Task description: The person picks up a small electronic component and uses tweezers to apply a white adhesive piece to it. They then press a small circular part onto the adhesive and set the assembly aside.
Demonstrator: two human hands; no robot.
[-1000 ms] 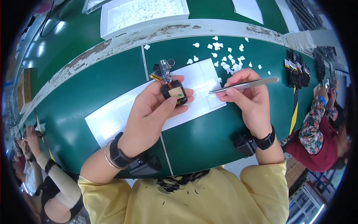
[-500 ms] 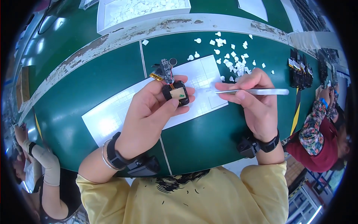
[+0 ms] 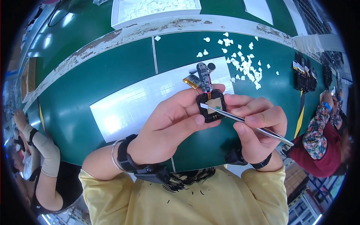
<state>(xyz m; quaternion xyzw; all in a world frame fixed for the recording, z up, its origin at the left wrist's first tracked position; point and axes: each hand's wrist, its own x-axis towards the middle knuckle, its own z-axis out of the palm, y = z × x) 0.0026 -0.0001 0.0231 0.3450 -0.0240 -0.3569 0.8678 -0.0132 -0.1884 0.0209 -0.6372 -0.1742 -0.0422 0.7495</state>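
My left hand (image 3: 163, 129) grips a small black square device housing (image 3: 211, 118) between thumb and fingers. Inside it lies a tan pad with a green mark (image 3: 215, 104). A narrow circuit board (image 3: 204, 78) sticks out beyond the housing's far edge, with a silver-and-gold battery (image 3: 192, 81) on its left and a round black disc (image 3: 211, 67) on its right. My right hand (image 3: 264, 116) is closed on metal tweezers (image 3: 262, 131). At their tip a small white piece (image 3: 203, 106) sits over the housing's left side; I cannot tell whether it touches.
A glossy white sheet (image 3: 120, 112) lies on the green table under my hands. Beyond it are scattered small white pieces (image 3: 245, 66), a worn raised ledge (image 3: 131, 32) and a white box (image 3: 157, 12) of pieces. Several black devices (image 3: 304, 78) lie at right. Co-workers sit on both sides.
My left hand has carried the device to the right and nearer me. My right hand has brought the tweezers from the white sheet to the housing, with a white piece at the tip.
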